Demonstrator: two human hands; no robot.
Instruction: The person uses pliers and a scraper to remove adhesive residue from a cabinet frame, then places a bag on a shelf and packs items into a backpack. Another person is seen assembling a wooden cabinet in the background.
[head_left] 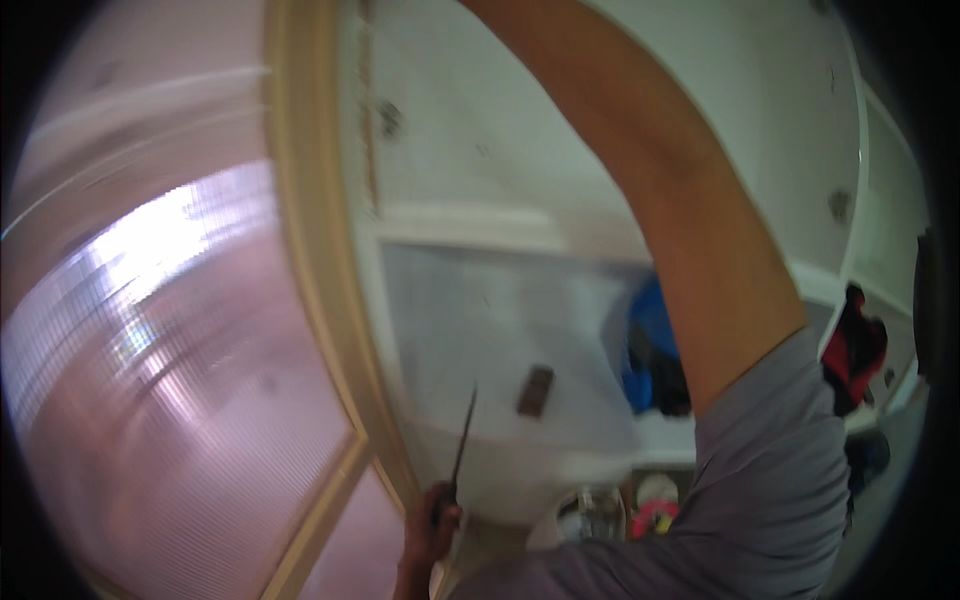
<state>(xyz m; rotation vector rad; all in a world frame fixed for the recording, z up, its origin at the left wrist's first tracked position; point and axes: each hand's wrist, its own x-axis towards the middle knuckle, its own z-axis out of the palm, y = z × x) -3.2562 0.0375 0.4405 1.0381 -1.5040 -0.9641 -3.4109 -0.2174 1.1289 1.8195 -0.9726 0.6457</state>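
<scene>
Grey sleeve (pixel 775 460), right arm (pixel 690 210) raised; right hand out of view, grip untellable. Left hand (pixel 430 522), closed round slim dark tool (pixel 463 440), beside tan frame (pixel 338 290). Farther: small dark block (pixel 535 391). Apparent step: reaching, tool ready; next move calls for guarding its tip.

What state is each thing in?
Thin dark tool: held, tip up
Left hand: closed around tool
Right arm: raised, hand out of view
Small dark block: lying unheld
White container: open-topped, holding things
Blue item: partly behind right arm
Ribbed panel: whether open unclear
</scene>
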